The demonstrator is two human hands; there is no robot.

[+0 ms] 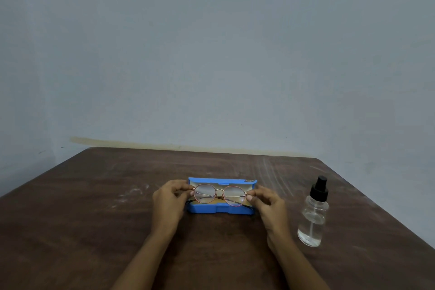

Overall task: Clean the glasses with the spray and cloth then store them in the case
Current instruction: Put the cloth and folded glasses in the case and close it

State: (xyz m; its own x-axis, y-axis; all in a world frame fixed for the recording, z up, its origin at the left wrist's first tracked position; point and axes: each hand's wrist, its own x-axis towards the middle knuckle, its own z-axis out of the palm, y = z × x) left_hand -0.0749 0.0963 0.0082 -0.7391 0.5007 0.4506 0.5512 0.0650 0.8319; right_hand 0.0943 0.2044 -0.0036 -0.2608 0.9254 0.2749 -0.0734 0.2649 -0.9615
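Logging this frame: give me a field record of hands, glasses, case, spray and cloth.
glasses: held by both ends over the case
left hand: pinches one end
right hand: pinches the other end
case: blue, open, on the table
spray bottle: upright, right of the case, untouched
cloth: not in view

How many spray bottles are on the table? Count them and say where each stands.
1. The spray bottle stands upright on the table, right of the blue case and apart from the right hand. No other shows; the table's sides run out of view.
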